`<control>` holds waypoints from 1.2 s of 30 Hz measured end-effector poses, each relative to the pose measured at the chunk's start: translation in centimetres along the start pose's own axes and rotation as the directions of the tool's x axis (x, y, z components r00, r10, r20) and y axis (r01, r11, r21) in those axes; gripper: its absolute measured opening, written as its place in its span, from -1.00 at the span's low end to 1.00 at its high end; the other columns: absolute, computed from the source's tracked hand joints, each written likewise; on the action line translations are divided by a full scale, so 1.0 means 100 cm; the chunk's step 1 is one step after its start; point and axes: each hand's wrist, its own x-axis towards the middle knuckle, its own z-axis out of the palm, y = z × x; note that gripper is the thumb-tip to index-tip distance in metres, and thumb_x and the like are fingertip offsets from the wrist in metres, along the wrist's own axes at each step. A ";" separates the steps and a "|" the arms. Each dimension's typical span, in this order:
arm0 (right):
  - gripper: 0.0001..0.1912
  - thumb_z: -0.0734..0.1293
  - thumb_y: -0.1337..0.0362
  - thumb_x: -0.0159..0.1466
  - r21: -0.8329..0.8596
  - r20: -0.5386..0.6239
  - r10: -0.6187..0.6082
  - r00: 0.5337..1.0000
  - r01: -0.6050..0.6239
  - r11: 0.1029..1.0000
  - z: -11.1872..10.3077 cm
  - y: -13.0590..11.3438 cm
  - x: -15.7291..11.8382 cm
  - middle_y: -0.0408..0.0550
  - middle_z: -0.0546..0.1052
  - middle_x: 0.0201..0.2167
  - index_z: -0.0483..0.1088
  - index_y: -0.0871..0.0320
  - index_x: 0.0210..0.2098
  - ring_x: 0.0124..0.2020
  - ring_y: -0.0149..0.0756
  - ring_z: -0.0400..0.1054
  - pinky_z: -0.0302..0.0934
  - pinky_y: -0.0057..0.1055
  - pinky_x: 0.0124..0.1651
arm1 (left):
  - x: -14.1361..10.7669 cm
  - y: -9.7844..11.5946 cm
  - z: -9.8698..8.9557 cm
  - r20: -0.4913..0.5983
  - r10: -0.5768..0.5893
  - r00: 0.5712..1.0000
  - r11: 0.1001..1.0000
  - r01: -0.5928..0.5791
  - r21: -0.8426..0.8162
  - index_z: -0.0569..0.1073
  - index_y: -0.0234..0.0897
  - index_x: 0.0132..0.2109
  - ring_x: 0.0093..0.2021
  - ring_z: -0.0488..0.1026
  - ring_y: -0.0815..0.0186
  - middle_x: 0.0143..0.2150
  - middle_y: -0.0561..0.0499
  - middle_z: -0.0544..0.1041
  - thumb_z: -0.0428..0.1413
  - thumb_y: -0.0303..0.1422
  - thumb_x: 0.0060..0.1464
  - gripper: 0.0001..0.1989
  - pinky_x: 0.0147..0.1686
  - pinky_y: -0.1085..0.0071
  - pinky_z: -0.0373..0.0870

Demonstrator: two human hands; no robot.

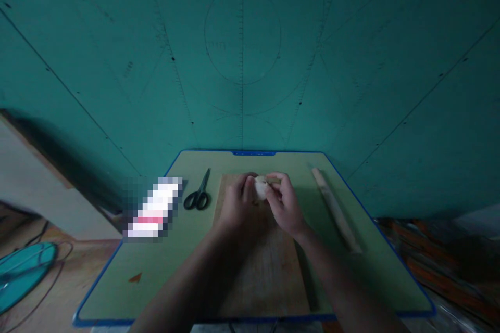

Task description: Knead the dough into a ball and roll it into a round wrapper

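So a small pale lump (pixel 260 189) is pinched right between the fingertips of the left hand (pixel 237 199) and right hand (pixel 286 204), neither one really nearer, over the wooden board's (pixel 260 283) far end. Kinda roundish, so no clear long axis can be made out.

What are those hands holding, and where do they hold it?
A pale lump, by its sides: left hand at its left edge, right hand at its right.
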 end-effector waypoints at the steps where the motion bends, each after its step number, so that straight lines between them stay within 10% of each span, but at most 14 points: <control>1: -0.75 0.27 0.12 0.34 0.019 -0.004 -0.002 1.000 0.002 1.000 0.000 0.000 0.000 -0.05 0.58 -0.29 0.25 0.06 -0.05 -0.36 -0.28 0.49 0.35 -0.40 -0.35 | 0.001 0.000 0.001 -0.019 -0.006 1.000 0.999 0.005 -0.038 0.53 -0.35 -0.17 -0.30 0.54 0.25 -0.27 -0.13 0.63 -0.05 -0.19 0.24 -0.64 -0.32 0.41 0.42; 16: -0.77 0.30 0.04 0.29 0.127 -0.005 0.054 0.999 -0.053 0.990 0.002 -0.007 0.006 -0.16 0.49 -0.39 0.30 0.07 -0.26 -0.52 -0.41 0.38 0.31 -0.46 -0.44 | 0.007 -0.015 0.003 -0.043 -0.334 0.942 0.847 0.280 -0.452 0.52 -0.37 -0.16 -0.45 0.40 0.37 -0.35 -0.02 0.53 0.15 0.03 0.02 -0.50 -0.53 0.49 0.31; 23: -0.69 0.31 0.01 0.30 -0.064 0.009 0.086 0.996 -0.085 0.994 0.001 0.007 0.004 -0.03 0.52 -0.18 0.27 0.06 -0.11 -0.22 -0.26 0.46 0.37 -0.35 -0.19 | 0.005 -0.011 0.001 -0.110 -0.180 0.978 0.971 0.158 -0.180 0.51 -0.33 -0.16 -0.27 0.50 0.29 -0.25 -0.08 0.57 0.04 -0.04 0.15 -0.58 -0.35 0.44 0.43; 30: -0.55 0.30 0.01 0.24 -0.144 -0.103 0.137 0.985 -0.151 0.978 -0.008 0.013 0.013 0.09 0.53 -0.06 0.31 0.11 0.03 -0.06 -0.11 0.46 0.33 -0.16 0.02 | 0.001 -0.003 0.004 0.208 -0.197 0.958 0.923 0.253 -0.289 0.41 -0.32 0.13 -0.01 0.51 0.16 0.03 -0.16 0.56 0.22 -0.17 0.03 -0.45 -0.02 0.25 0.43; 36: -0.64 0.31 0.02 0.23 -0.095 -0.156 0.109 0.982 -0.125 0.988 -0.013 0.008 0.015 -0.01 0.58 -0.25 0.36 0.11 -0.09 -0.24 -0.18 0.47 0.38 -0.27 -0.17 | 0.002 -0.005 0.001 0.068 -0.178 0.982 0.978 0.184 -0.093 0.40 -0.29 -0.27 -0.33 0.46 0.30 -0.33 0.00 0.50 0.21 -0.08 0.00 -0.64 -0.33 0.39 0.36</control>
